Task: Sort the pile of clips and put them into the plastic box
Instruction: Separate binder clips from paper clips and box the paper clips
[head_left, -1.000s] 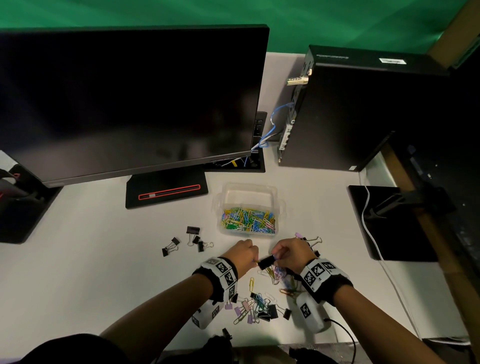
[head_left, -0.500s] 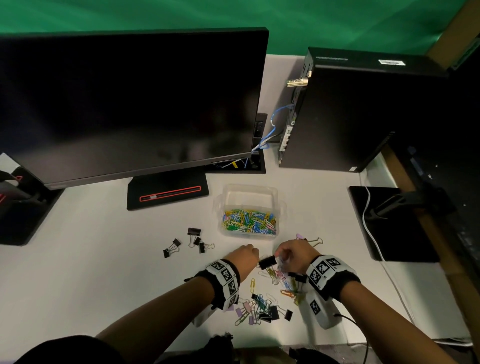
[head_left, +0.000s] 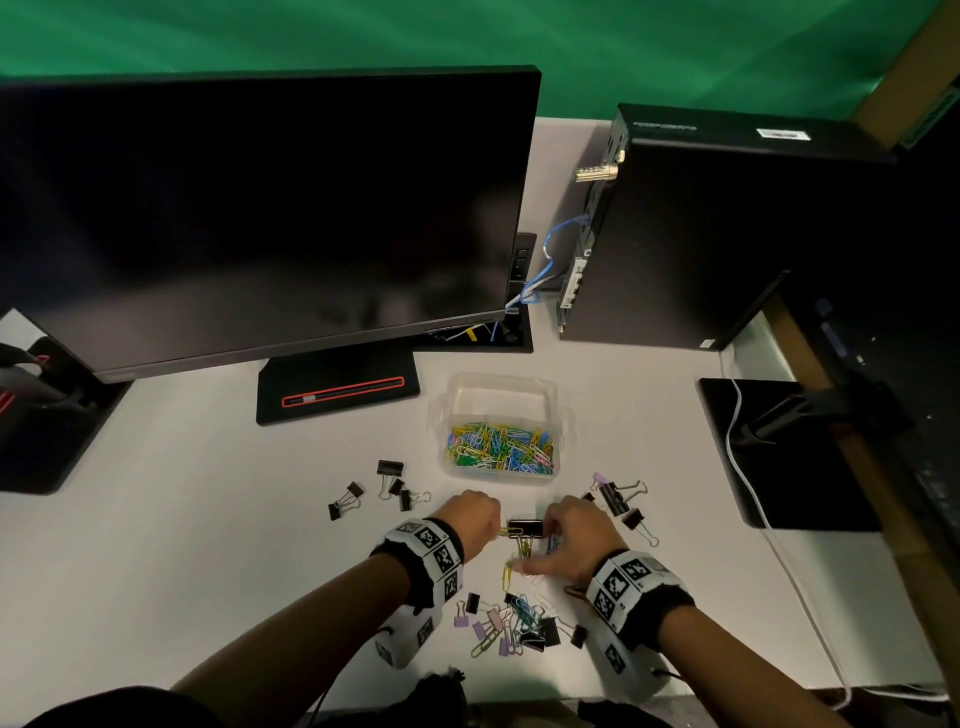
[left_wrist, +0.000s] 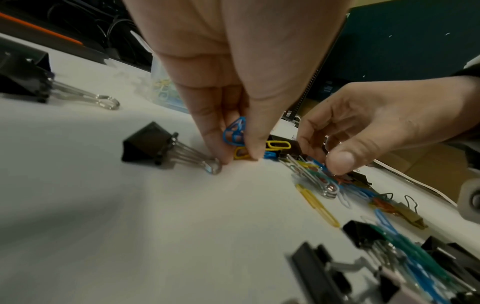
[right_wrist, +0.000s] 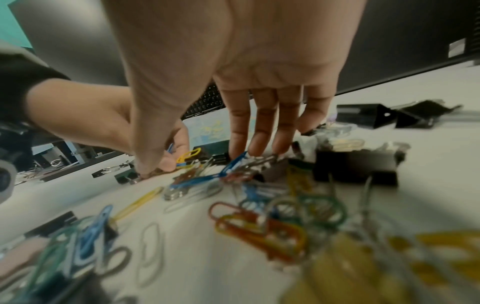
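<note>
Head view: my left hand (head_left: 470, 522) and my right hand (head_left: 571, 535) met over the desk (head_left: 182, 519), toward its near edge, just short of the plastic box (head_left: 501, 395). The box stood farther from that edge, directly beyond both hands, and already contained coloured paper clips. Between the hands lay a black binder clip (head_left: 525, 527), its long axis running left to right. The mixed pile (head_left: 514, 618) lay nearer the near edge, between my wrists. No legible writing was visible on the monitor (head_left: 260, 208) or the computer case (head_left: 727, 234); its label was too small to read.

Left wrist view: my left fingers (left_wrist: 207, 123) were curled and pinched blue and yellow paper clips (left_wrist: 235, 133) against the desk. The box lay beyond them, so I judged the left hand the better placed for the transfer.

Right wrist view: my right fingers (right_wrist: 262, 127) were nearly straight, tips resting on tangled clips. I could not tell whether they gripped any.
</note>
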